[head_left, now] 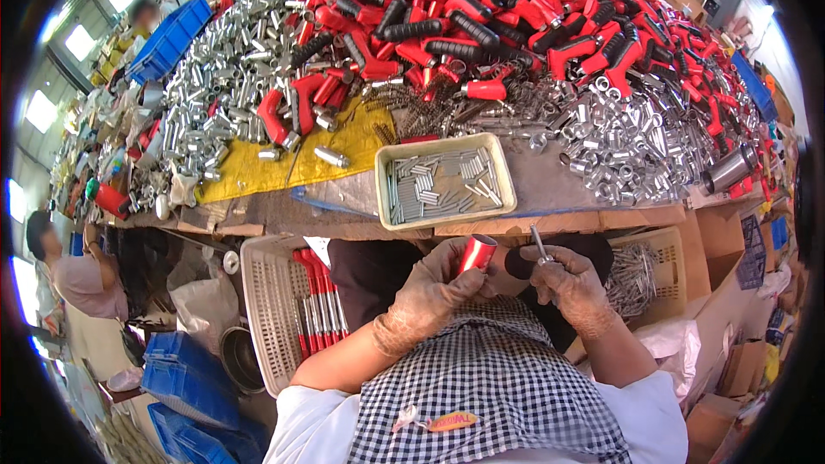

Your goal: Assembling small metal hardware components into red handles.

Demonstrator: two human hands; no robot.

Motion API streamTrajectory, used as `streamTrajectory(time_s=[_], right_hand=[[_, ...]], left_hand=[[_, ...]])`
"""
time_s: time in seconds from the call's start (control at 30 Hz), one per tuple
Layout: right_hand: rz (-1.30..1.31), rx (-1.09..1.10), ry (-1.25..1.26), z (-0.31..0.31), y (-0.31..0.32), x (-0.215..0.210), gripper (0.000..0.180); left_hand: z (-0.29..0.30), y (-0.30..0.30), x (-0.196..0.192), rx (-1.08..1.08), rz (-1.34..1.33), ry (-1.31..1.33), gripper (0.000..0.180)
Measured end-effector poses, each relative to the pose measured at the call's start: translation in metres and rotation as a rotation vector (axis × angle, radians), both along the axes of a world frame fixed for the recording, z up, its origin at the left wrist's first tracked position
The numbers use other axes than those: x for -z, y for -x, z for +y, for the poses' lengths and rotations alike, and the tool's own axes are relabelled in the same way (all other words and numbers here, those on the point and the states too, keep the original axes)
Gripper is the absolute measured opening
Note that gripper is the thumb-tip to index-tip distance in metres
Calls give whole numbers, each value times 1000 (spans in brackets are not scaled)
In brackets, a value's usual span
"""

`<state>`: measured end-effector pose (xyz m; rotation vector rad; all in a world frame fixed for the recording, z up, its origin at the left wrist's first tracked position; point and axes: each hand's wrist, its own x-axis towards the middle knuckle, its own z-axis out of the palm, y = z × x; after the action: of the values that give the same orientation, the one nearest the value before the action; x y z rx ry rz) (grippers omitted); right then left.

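Note:
In front of my apron, my left hand (431, 294), in a dirty work glove, is closed round a red tube-shaped part (478, 254) with its open end tipped up. To its right my gloved right hand (569, 287) pinches a thin metal rod (539, 242) that points up and away from me. A dark rounded shape (517, 265) shows between the hands; I cannot tell what it is or whether either hand touches it. Just beyond the hands, on the table, stands a cream tray (387, 222) of short metal pins.
Red-and-black handles (464, 26) are heaped along the far table, with silver sleeves (623, 146) and springs (421, 107) around them. A cream basket (266, 292) with long red-ended rods stands left of my lap; another basket (675, 271) of metal rods stands right. A person (82, 279) is at far left.

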<state>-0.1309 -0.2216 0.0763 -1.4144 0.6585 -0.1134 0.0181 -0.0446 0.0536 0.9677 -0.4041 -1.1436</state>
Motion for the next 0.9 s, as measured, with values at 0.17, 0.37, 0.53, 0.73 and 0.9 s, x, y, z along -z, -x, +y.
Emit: streamTrajectory(time_s=[0.17,0.37,0.53,0.73,0.9], right_hand=[[-66,15,-106,-11,-14,-2,39],[-52,89,-45,-34,-22,4,36],[-868,108,-3,-59,-44,29,26],[-727,208,321,-93,-69,56,29],[-661,221,338,-100,-83,91,25]], left_hand=[[-9,-4,1,41,103,99,53],[-13,-10,-5,8,194,159,45],[-25,-21,-6,-50,47,73,34],[-36,-20,-11,-261,-234,-137,29],[-47,-12,-10,-396,-420,-213,27]])
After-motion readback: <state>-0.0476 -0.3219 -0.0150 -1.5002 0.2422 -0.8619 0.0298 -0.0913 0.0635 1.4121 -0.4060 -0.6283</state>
